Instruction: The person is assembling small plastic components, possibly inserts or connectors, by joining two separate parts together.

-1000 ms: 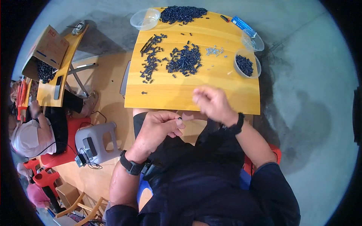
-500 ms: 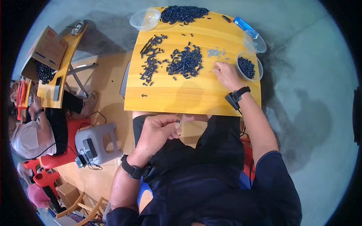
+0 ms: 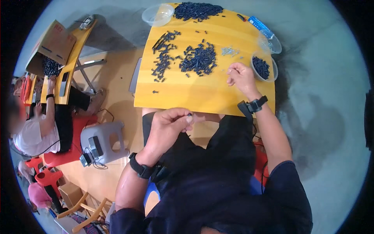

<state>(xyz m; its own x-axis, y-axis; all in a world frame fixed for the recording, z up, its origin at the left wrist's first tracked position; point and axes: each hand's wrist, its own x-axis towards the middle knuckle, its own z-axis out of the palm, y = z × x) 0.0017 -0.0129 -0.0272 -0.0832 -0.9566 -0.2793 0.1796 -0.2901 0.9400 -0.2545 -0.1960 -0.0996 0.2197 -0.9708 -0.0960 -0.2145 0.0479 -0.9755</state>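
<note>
My left hand (image 3: 169, 126) is just off the table's near edge, above my lap. Its thumb and forefinger pinch a small black cylindrical piece (image 3: 189, 114), mostly hidden by the fingertips. My right hand (image 3: 242, 80) hovers over the right part of the yellow table (image 3: 194, 95), fingers curled together; what they hold, if anything, is too small to make out. Just beyond it lie small silver screws (image 3: 229, 51). Left of these is a heap of black cylindrical pieces (image 3: 198, 59). A clear bowl (image 3: 276, 73) with more black pieces stands right of my right hand.
Scattered black pieces (image 3: 163, 58) and a larger pile (image 3: 198, 11) lie farther off. A clear bowl (image 3: 157, 15), a blue box (image 3: 260, 26) and another clear container (image 3: 276, 46) sit at the edges. At left, a co-worker sits at another table with a cardboard box (image 3: 56, 43).
The view has shifted slightly. My right hand has drawn a little back from the screws, fingers more curled. My left hand keeps its pinch. The co-worker's arm has reached toward the cardboard box.
</note>
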